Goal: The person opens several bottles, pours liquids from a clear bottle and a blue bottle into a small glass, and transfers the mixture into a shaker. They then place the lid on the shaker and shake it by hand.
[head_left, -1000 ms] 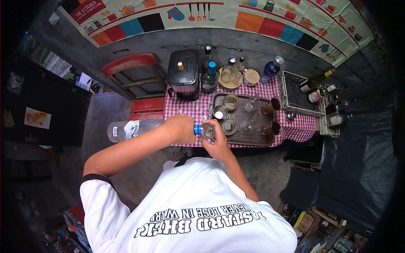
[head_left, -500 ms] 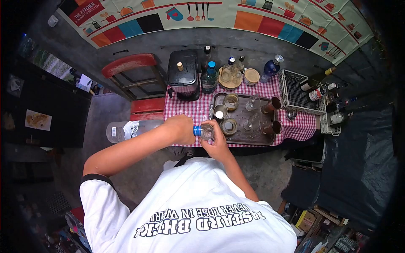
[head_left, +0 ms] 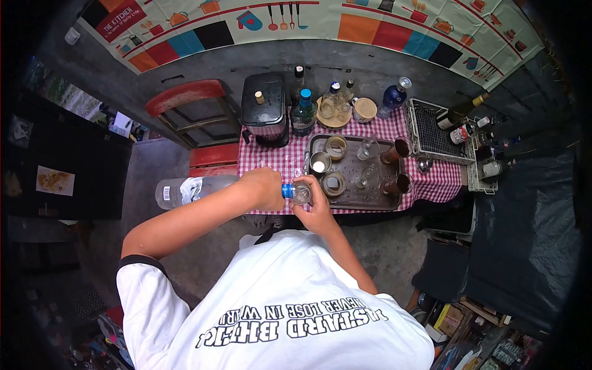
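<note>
My left hand (head_left: 262, 189) is wrapped round the neck end of a large clear bottle (head_left: 176, 192), which lies nearly level and points right. A blue band (head_left: 287, 190) shows at its neck. The bottle's mouth is at a small clear glass (head_left: 301, 193), held between the thumb and fingers of my right hand (head_left: 316, 206). Both hands are at the table's front edge, just left of a dark tray (head_left: 354, 198). A metal cup (head_left: 320, 163) and a glass (head_left: 333, 184) stand on the tray close to my right hand.
A checked cloth (head_left: 265, 161) covers the table. A black appliance (head_left: 264, 108) and a blue-capped bottle (head_left: 303, 114) stand behind my hands. Brown tumblers (head_left: 394, 151) are at the tray's right side. A wire rack (head_left: 435, 129) with bottles sits further right. A red chair (head_left: 213, 154) is at left.
The view has shifted slightly, so the table things sit a little further left and up. Both hands keep the same hold on the bottle and the glass.
</note>
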A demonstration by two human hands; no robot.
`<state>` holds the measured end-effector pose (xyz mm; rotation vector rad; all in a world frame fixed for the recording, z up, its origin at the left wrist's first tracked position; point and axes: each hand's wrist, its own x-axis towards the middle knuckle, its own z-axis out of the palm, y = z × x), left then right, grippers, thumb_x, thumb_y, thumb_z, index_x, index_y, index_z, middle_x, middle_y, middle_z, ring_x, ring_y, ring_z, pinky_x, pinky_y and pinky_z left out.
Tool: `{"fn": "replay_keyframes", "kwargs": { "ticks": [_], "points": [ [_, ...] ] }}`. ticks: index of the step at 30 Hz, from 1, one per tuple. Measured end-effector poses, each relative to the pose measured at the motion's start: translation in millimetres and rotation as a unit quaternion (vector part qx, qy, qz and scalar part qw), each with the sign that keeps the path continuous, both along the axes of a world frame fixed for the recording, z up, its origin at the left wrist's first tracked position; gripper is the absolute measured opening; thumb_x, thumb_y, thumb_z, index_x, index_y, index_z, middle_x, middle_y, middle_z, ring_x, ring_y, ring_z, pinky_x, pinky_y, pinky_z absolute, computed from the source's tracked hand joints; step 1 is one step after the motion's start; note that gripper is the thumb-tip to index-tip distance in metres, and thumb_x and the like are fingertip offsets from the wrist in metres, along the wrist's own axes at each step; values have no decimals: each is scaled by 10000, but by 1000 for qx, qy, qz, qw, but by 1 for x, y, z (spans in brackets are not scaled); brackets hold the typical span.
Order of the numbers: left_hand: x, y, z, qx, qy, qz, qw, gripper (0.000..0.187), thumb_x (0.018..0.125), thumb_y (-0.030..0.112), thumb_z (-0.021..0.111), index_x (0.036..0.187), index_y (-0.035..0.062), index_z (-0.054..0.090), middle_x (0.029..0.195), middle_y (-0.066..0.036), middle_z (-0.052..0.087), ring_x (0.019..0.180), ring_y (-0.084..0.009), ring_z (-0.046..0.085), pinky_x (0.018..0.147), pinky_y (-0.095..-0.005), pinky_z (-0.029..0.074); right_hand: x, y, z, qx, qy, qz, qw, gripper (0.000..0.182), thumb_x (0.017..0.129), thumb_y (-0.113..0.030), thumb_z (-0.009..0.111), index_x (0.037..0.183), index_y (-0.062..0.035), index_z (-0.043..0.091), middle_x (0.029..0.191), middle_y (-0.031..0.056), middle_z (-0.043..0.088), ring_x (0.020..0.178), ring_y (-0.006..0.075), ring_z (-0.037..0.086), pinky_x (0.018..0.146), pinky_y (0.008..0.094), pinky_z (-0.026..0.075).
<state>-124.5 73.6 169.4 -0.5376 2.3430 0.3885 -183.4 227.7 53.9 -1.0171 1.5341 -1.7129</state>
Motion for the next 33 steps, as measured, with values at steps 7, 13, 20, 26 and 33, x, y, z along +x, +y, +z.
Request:
{"fn": "replay_keyframes", "kwargs": {
  "ticks": [7,13,20,26,33],
  "points": [
    [-2,0,-2,2,2,-13,1000,351,721,245,629,910,-38,718,960,-258,695,943,-369,688,844,-423,552,-2,2,-6,10,0,0,1000,488,766,15,649,1218,-53,478,1091,87,534,1011,172,563,899,310,453],
    [-4,0,-3,0,3,-11,1000,363,715,256,646,916,-38,719,954,-254,697,934,-365,691,828,-425,556,-3,1,-8,-13,-28,-4,1000,491,767,19,646,1222,-54,477,1080,83,542,1004,169,567,894,308,456],
    [-7,1,0,4,-1,-16,1000,381,713,302,689,897,-28,727,939,-242,701,916,-358,695,814,-423,559,-3,3,-10,-1,-57,3,998,488,769,22,655,1217,-52,478,1087,79,545,1010,160,569,901,301,453],
    [-5,-2,-3,1,28,-25,999,392,710,320,698,871,-36,723,924,-250,698,898,-363,695,808,-426,560,-2,3,-6,-9,-66,-1,998,489,776,28,655,1223,-53,474,1100,70,546,1026,144,558,916,293,444],
    [-3,-3,4,45,99,-5,994,328,692,220,665,792,-91,687,822,-304,667,827,-422,681,768,-461,554,-4,4,6,-36,-101,0,994,496,799,22,666,1243,-54,458,1114,56,537,1037,118,545,918,277,442]
  ]
}}
